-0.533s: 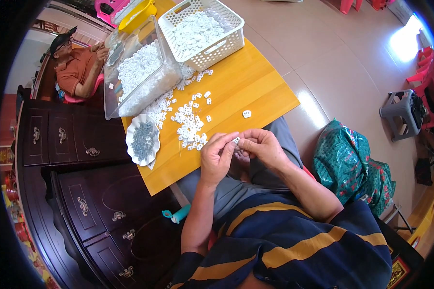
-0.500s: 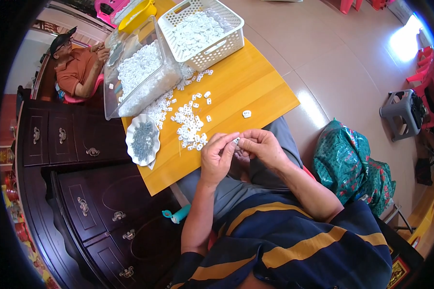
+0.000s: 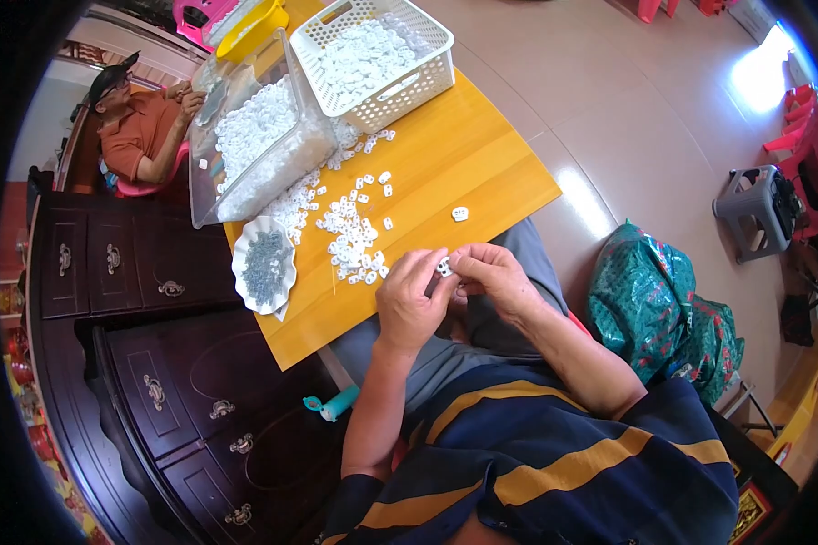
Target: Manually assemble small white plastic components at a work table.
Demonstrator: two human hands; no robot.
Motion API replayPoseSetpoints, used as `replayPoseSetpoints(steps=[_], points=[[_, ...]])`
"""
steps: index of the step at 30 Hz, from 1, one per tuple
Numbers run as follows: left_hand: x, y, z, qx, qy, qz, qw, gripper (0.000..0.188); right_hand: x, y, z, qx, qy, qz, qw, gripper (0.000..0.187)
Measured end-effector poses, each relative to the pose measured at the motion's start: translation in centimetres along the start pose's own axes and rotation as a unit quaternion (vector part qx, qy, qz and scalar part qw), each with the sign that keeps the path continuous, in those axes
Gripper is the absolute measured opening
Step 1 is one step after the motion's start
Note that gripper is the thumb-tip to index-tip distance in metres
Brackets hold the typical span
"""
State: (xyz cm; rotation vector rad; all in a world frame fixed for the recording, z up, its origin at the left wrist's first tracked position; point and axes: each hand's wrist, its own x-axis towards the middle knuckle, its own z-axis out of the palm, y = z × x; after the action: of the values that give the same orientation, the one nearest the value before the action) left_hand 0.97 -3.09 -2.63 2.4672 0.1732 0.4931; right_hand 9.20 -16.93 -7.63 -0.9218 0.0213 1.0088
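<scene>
Between my fingertips sits a small white plastic piece with dark holes (image 3: 443, 267). My left hand (image 3: 411, 296) pinches it from one side, and my right hand (image 3: 493, 278) grips its other side with thumb and forefinger. Both hands are closed, held just off the near edge of the wooden table (image 3: 482, 136) above my lap. Beyond my left hand lies a loose heap of similar white pieces (image 3: 353, 238). One separate white piece (image 3: 460, 214) rests farther right on the tabletop. Left of the heap, a white scalloped dish (image 3: 239, 263) holds many small grey metal-looking parts (image 3: 268, 269).
A clear plastic bin (image 3: 286, 173) and a white perforated basket (image 3: 407, 102), both full of white pieces, stand at the far side. A person (image 3: 141, 132) works at far left. Dark drawers (image 3: 118, 263) flank the table; a green bag (image 3: 641, 295) lies at right.
The white piece shows more of its holed face between my fingers now. My fingers have shifted slightly around it, and the view has moved a little.
</scene>
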Motion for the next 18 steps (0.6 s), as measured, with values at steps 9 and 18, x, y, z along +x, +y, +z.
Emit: replayPoseSetpoints(steps=[9,18], points=[[-0.08,-0.16,-0.31,0.001,-0.002,0.004,1.000,0.030,0.00,0.21,-0.09,-0.007,0.000,0.003,1.000,0.019],[-0.01,-0.44,0.12,-0.002,0.026,0.040,0.999,0.025,-0.15,0.36,0.11,-0.046,0.030,-0.030,0.998,0.020]])
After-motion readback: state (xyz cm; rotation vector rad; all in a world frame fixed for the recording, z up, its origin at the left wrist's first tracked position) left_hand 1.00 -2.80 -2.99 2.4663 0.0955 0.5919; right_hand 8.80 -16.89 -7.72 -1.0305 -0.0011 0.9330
